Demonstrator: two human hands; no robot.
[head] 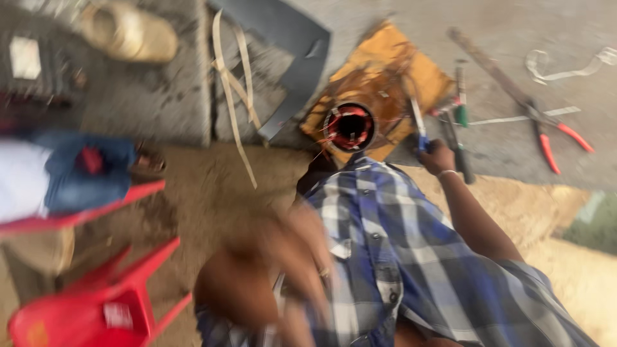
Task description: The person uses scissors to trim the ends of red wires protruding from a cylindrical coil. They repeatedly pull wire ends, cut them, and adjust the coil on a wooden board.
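My right hand (438,158) is closed around a blue-handled tool (418,125) whose shaft points up toward an orange board (392,61). A round motor stator (349,126) with reddish copper windings stands on that board, just left of the tool. My left hand (302,247) is a motion blur close to my chest, over my blue plaid shirt (398,257). I cannot tell its fingers or whether it holds anything.
Red-handled pliers (554,142), a green-handled screwdriver (461,110) and a long metal bar (491,64) lie on the concrete at the right. A grey sheet (292,58) and tan strips (231,90) lie left of the board. Another person in jeans (83,173) sits at the left; a red plastic chair (96,305) stands at the lower left.
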